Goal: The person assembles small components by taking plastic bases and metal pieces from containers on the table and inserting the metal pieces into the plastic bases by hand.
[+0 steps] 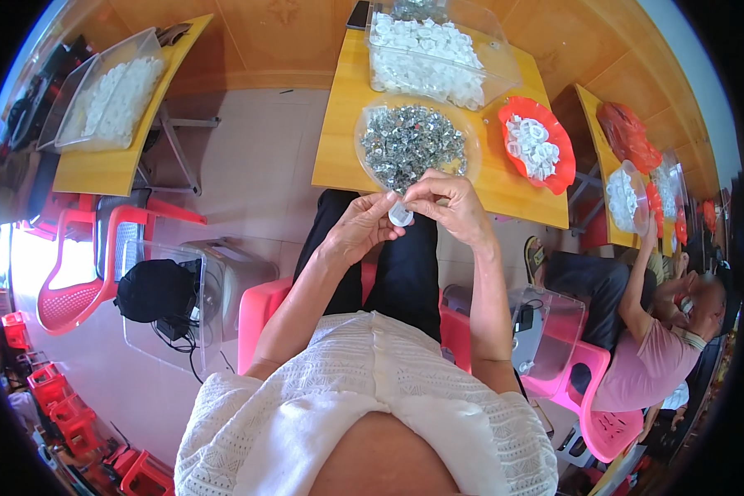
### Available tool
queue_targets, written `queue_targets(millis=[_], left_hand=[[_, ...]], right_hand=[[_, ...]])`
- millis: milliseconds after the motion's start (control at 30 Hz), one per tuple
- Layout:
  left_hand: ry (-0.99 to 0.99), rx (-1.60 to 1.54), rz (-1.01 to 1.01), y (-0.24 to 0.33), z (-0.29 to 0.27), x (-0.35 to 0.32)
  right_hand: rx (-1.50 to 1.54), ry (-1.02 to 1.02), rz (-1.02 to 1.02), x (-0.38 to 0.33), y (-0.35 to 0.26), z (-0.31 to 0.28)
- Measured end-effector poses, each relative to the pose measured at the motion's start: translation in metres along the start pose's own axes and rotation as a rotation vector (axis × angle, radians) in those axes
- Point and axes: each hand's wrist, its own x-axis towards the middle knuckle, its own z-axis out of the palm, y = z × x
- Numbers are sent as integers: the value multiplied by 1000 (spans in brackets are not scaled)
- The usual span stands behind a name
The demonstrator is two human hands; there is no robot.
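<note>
My left hand (362, 225) holds a small round white plastic piece (401, 215) between thumb and fingers, above my lap at the table's near edge. Thumb and fingertips of my right hand (448, 203) are pinched together at the top of that piece; whether a small metal part sits between them is too small to tell. Just beyond my hands stands a round clear bowl (362, 153) heaped with small shiny metal parts (413, 140). To its right, a red scalloped dish (564, 157) holds several white plastic pieces (531, 147).
A clear bin (504, 70) of white pieces stands at the back of the yellow table (335, 124). On the left is another table (107, 174) with a clear bin. A person (649, 355) sits at a table on the right. A red chair (83, 289) stands left.
</note>
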Motion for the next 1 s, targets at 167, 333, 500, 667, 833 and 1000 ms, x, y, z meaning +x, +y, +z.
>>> queue_targets(millis=[167, 333, 500, 667, 833, 1000], left_hand=[[-11, -14, -7, -1, 2, -2], [-43, 9, -33, 3, 7, -5], [-49, -10, -58, -2, 9, -4], [-26, -8, -75, -4, 10, -5], [-73, -47, -35, -5, 10, -5], [-101, -78, 31, -5, 14, -5]], right_hand=[[-150, -17, -53, -2, -10, 0], [-255, -12, -160, -3, -17, 3], [-302, -6, -161, -4, -15, 6], [-347, -1, -187, -7, -14, 7], [-291, 42, -151, -8, -22, 9], [-191, 199, -185, -16, -27, 8]])
